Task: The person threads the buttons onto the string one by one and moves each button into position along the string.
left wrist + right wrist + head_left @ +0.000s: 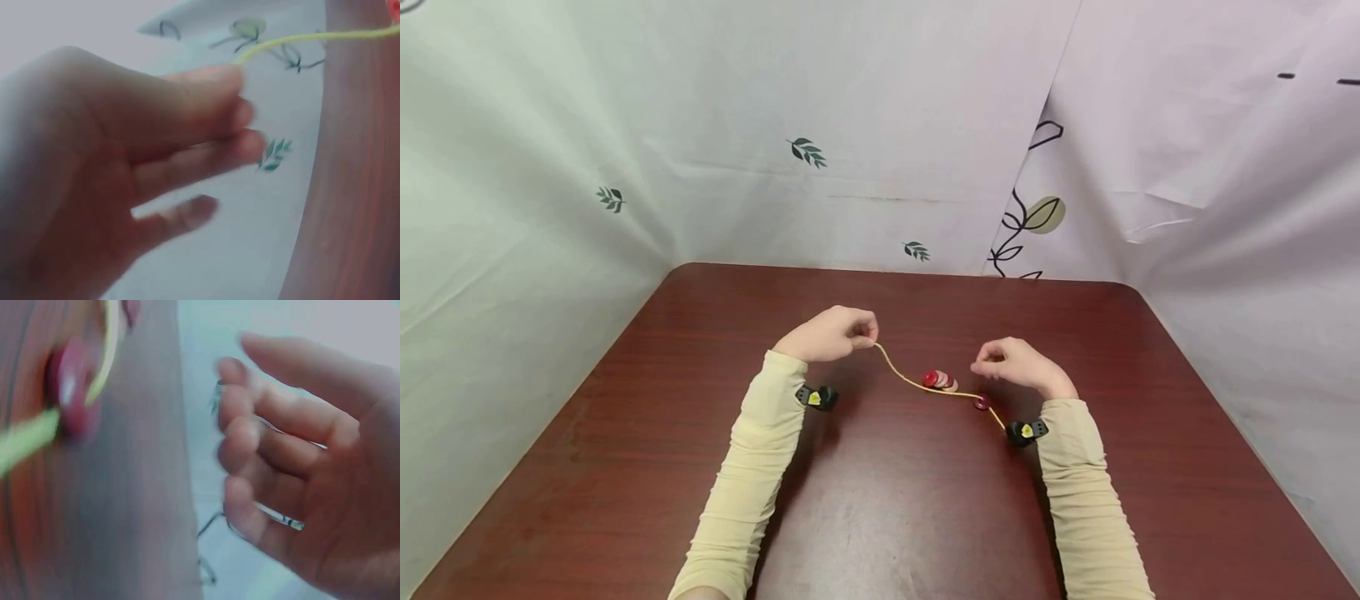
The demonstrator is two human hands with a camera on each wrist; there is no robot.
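Head view looks forward and down from above — close-set wrist views both share the thin yellow cord [362, 34].

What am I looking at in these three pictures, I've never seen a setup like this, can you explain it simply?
There's no robot here, just a person's two bare hands. The wide picture comes from a camera worn on the head, looking down at a brown table. The two close-ups come from cameras worn on the left and right wrists; each shows that hand.

The left hand pinches the end of a yellow string. The string runs across to a dark red bead and appears to be threaded through it. Beside the string lie a few small red and pale round pieces. The right hand holds nothing, its fingers loosely curved. Behind the table hangs a pale sheet printed with leaves.
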